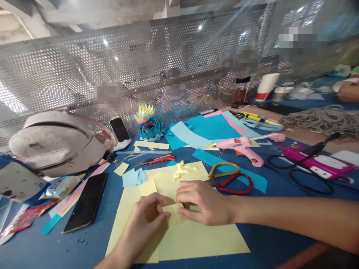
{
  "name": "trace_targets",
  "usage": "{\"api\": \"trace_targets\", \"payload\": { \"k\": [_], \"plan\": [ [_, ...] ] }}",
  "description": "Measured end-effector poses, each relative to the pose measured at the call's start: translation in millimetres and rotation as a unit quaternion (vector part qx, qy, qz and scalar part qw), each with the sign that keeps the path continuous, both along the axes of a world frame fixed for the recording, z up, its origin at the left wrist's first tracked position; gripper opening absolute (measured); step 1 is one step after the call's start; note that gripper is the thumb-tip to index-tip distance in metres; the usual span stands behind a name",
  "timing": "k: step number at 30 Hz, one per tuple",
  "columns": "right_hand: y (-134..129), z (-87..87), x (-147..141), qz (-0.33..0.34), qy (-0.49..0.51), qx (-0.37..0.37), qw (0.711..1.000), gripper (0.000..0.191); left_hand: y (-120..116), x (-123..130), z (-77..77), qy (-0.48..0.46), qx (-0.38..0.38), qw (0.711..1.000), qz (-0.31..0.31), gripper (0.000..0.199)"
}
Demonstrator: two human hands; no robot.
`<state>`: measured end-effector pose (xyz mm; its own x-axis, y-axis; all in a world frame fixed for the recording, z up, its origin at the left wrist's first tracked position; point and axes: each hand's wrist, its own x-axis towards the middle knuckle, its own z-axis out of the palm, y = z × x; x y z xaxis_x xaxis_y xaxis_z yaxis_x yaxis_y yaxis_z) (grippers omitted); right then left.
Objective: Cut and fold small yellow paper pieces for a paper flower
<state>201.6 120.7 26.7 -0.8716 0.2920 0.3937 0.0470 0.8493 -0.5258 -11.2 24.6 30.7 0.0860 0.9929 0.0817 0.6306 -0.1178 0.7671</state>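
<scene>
A small piece of yellow paper [174, 215] is held between my two hands, above a large yellow sheet [202, 241]. My left hand [150, 213] pinches its left edge between thumb and fingers. My right hand [198, 201] grips its right side with bent fingers; the paper's far edge is partly hidden by them. Just beyond my hands lie several folded yellow pieces [183, 170] in a small heap. Light blue paper squares [134, 177] rest at the sheet's upper left corner. Scissors with one yellow and one red handle [237, 184] lie beside my right hand.
A pink glue gun [242, 145] lies behind the scissors, near blue paper [215, 127]. A red utility knife [157, 160] is beyond the sheet. On the left are a dark phone [86, 201] and a pale backpack [58, 144]. A magenta power strip [319, 160] with black cable sits right.
</scene>
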Motion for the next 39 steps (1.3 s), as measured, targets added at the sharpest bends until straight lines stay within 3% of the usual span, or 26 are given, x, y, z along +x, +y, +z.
{"api": "trace_targets", "payload": {
  "k": [7, 14, 24, 27, 32, 39],
  "plan": [
    [2.6, -2.0, 0.4, -0.026, -0.020, 0.087, 0.996, 0.019, 0.7, -10.1, -9.4, 0.106, 0.099, 0.988, -0.051, 0.012],
    [10.2, 1.0, 3.4, 0.101, 0.011, 0.213, 0.972, 0.019, 0.9, -19.5, -12.3, 0.163, 0.218, 0.953, -0.130, 0.019],
    [14.3, 2.7, 4.5, 0.111, 0.001, 0.261, 0.959, 0.022, -2.1, -14.7, -13.7, 0.205, 0.357, 0.903, -0.122, 0.013],
    [13.2, 3.1, 4.5, 0.101, 0.011, 0.276, 0.956, 0.020, -1.5, -15.6, -15.1, 0.193, 0.372, 0.899, -0.125, 0.014],
    [12.8, 2.4, 5.0, 0.098, 0.024, 0.291, 0.951, 0.016, -4.4, -20.5, -14.5, 0.148, 0.355, 0.908, -0.166, 0.039],
    [14.1, 1.7, 5.7, 0.112, 0.012, 0.269, 0.957, 0.020, -7.7, -23.2, -16.5, 0.159, 0.361, 0.897, -0.200, 0.042]
  ]
}}
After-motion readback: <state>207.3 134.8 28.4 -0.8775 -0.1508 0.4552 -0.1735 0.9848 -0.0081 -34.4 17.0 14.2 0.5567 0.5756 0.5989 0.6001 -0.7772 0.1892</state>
